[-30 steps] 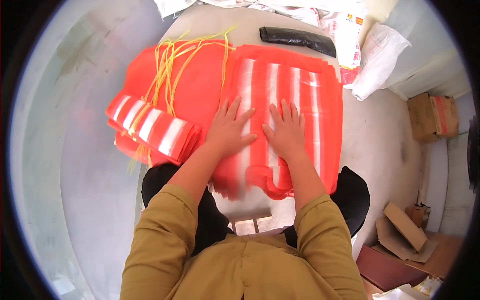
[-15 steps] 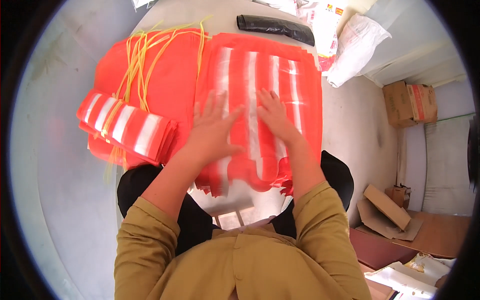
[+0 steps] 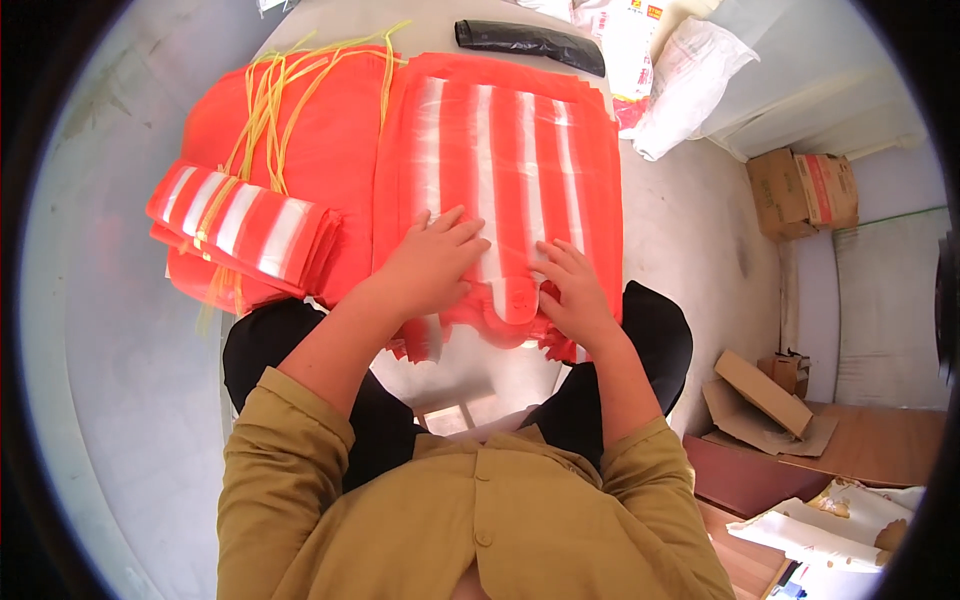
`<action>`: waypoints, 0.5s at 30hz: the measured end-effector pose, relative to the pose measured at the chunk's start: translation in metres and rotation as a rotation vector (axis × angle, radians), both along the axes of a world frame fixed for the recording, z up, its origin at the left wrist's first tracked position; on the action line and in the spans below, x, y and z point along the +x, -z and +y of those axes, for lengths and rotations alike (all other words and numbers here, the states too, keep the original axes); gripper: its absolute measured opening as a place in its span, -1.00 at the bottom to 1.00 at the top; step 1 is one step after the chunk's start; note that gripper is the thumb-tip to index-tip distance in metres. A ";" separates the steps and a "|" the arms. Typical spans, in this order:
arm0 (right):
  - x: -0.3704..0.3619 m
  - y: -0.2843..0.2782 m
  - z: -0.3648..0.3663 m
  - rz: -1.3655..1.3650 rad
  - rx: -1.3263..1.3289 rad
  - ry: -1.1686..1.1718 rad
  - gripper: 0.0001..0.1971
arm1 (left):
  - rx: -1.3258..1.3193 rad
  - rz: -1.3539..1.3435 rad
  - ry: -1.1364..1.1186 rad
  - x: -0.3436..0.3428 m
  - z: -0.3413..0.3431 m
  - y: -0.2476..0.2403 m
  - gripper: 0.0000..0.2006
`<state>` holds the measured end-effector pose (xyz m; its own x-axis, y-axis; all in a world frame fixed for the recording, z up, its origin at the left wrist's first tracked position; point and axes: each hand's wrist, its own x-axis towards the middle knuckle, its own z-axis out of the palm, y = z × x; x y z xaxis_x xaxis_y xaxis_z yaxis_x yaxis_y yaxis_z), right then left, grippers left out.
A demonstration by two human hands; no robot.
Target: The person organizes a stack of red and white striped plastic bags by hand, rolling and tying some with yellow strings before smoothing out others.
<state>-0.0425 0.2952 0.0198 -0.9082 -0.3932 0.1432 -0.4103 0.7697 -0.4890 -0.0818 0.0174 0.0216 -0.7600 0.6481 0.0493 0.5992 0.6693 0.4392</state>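
Note:
A flat stack of red-and-white striped plastic bags (image 3: 505, 150) lies in front of me, its cut handle ends toward my lap. My left hand (image 3: 435, 262) rests on the left part of the stack near its lower end, fingers spread. On the right part, level with the cut-out handles, my right hand (image 3: 575, 295) lies with its fingers apart. Neither hand grips anything that I can see. Left of the stack is a rolled bundle of striped bags (image 3: 240, 225), bound with yellow string. Loose yellow strings (image 3: 270, 105) lie across the plain red plastic sheets (image 3: 330, 170) beneath.
A black plastic roll (image 3: 530, 45) lies at the table's far side. White sacks (image 3: 690, 80) are at the far right. One cardboard box (image 3: 803, 192) stands by the right wall; an opened carton (image 3: 765, 400) lies on a brown surface at lower right.
Both hands have moved down the stack toward me and now rest near its handle end; before, they were higher up and the left was blurred. The whole view has shifted slightly.

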 end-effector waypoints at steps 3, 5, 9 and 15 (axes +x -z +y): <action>-0.008 0.002 -0.008 0.051 0.064 -0.100 -0.59 | 0.007 0.022 -0.008 0.001 0.000 -0.001 -0.38; -0.015 0.007 -0.011 0.066 -0.077 -0.065 -0.71 | 0.020 0.034 -0.007 0.001 -0.001 0.000 -0.40; -0.026 -0.008 -0.021 -0.582 -0.639 0.433 -0.78 | 0.064 0.036 -0.030 -0.001 0.000 -0.007 -0.44; -0.027 -0.024 -0.032 -0.616 -0.643 0.445 -0.78 | 0.024 0.073 -0.076 -0.008 -0.007 -0.009 -0.57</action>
